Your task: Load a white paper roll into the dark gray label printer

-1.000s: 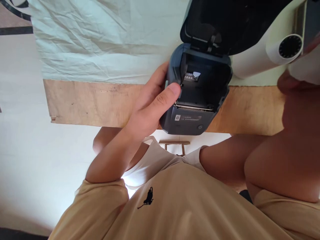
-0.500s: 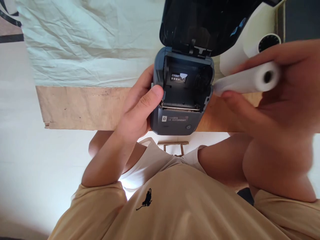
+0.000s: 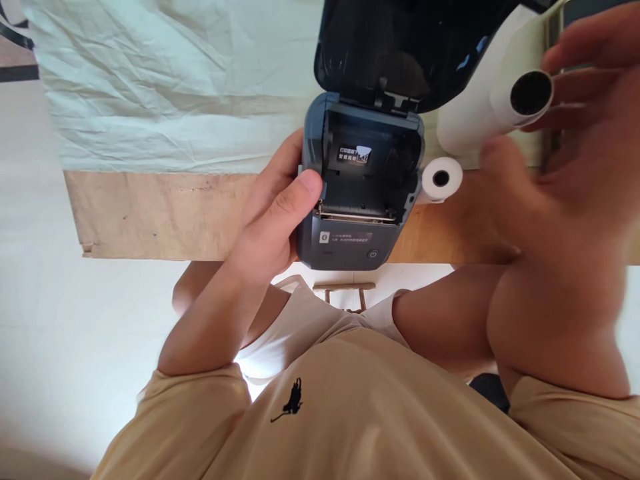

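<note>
My left hand [image 3: 283, 207] grips the left side of a dark label printer [image 3: 350, 243], thumb on its edge. The printer's black lid [image 3: 400, 53] is swung up, and the paper bay inside holds no roll. Just right of the printer lies a small white paper roll [image 3: 441, 179], end toward me, partly hidden behind the body. My right hand [image 3: 575, 153], its fingers spread and somewhat blurred, is beside a bigger white roll [image 3: 480, 107] with a dark core. Whether the fingertips touch that roll I cannot tell.
Pale green cloth [image 3: 175, 100] covers the far part of the wooden table [image 3: 165, 213], wrinkled at the left. The table's bare front edge runs above my legs. A wooden stool-like piece [image 3: 345, 287] shows below the edge. Something dark sits at the top right corner.
The small paper roll has left my right hand and now rests beside the printer. My right hand has opened and moved up toward the bigger roll. The left hand keeps its hold.
</note>
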Demonstrator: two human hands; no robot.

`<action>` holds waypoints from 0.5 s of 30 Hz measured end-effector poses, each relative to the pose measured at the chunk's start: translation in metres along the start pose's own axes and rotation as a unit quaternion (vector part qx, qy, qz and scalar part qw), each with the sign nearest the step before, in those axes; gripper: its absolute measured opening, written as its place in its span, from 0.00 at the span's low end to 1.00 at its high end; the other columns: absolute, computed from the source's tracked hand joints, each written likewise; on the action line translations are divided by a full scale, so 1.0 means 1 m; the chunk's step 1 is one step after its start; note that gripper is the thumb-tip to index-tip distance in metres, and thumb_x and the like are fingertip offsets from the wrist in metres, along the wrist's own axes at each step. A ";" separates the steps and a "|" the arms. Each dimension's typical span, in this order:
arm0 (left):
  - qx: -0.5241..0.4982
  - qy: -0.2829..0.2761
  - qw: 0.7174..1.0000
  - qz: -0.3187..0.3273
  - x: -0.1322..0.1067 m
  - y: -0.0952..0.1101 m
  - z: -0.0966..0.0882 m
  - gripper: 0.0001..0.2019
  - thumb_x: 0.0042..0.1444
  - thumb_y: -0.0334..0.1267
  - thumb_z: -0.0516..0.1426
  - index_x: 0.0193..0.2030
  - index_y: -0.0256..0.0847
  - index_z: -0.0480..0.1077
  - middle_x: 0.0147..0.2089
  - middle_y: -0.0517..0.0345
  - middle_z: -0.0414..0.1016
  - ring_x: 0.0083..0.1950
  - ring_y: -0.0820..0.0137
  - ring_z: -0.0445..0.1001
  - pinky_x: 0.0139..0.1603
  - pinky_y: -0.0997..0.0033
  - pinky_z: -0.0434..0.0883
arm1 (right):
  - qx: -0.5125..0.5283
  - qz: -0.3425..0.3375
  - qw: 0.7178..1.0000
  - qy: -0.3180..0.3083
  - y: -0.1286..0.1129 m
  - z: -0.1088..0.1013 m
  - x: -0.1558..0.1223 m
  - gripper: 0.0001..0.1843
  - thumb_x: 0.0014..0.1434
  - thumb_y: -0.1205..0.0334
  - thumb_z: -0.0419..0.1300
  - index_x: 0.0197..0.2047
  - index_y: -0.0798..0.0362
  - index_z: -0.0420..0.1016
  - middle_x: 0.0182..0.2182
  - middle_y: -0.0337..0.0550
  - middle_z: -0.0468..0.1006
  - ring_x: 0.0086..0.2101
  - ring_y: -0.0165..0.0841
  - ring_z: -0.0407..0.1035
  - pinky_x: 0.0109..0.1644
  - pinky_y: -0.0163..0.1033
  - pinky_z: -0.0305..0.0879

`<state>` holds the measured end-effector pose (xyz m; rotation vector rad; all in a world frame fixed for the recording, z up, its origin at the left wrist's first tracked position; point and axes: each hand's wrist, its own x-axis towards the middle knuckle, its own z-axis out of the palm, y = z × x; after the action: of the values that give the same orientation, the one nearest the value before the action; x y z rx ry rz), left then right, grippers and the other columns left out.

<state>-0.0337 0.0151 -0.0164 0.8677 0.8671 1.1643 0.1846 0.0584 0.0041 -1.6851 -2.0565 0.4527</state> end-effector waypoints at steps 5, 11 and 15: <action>0.007 -0.003 1.000 0.019 0.004 -0.011 -0.006 0.20 0.55 0.43 0.50 0.53 0.39 0.61 0.47 0.51 0.69 0.57 0.62 0.66 0.54 0.58 0.69 | 0.015 -0.015 0.999 0.027 0.003 0.014 0.001 0.29 0.48 0.59 0.51 0.54 0.53 0.54 0.47 0.39 0.59 0.41 0.13 0.60 0.42 0.22 0.55; -0.005 -0.033 0.997 0.067 0.009 -0.022 -0.014 0.24 0.53 0.50 0.49 0.54 0.39 0.60 0.47 0.52 0.69 0.55 0.61 0.68 0.51 0.55 0.71 | -0.070 -0.044 0.997 -0.007 0.006 0.012 -0.001 0.23 0.52 0.52 0.51 0.50 0.50 0.61 0.46 0.37 0.59 0.45 0.15 0.55 0.49 0.24 0.58; 0.001 -0.028 0.999 0.018 0.002 -0.007 -0.006 0.17 0.58 0.37 0.45 0.54 0.43 0.61 0.51 0.55 0.69 0.58 0.64 0.65 0.53 0.60 0.71 | -0.018 -0.044 0.999 -0.014 0.008 0.013 -0.001 0.29 0.50 0.65 0.48 0.56 0.50 0.51 0.49 0.38 0.58 0.45 0.14 0.59 0.48 0.22 0.60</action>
<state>-0.0357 0.0168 -0.0249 0.9172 0.8096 1.1647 0.1843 0.0593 -0.0109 -1.6099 -2.1609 0.4142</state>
